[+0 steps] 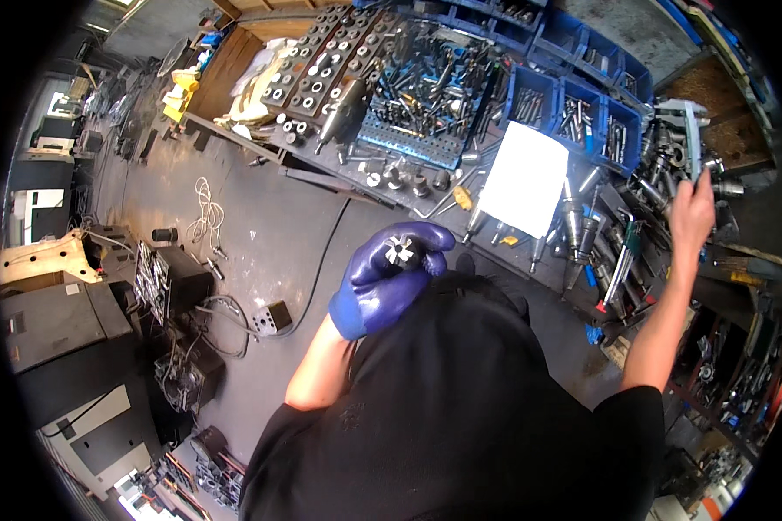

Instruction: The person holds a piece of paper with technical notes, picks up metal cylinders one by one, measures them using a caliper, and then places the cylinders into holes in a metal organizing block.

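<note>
My left hand point(376, 282), gloved: fingers curled round toothed cutter point(400, 251); best kept off teeth. Right hand point(693, 217), bare: fingers pinching caliper point(693, 139) over tool holders point(654, 193); lift clear, no knocks.

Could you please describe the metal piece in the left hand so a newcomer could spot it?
Find the black shirt, then the purple-blue glove at its upper left. That gloved left hand holds the round metal piece, whose bright, star-like slotted end stands out against the smooth glove.
</note>
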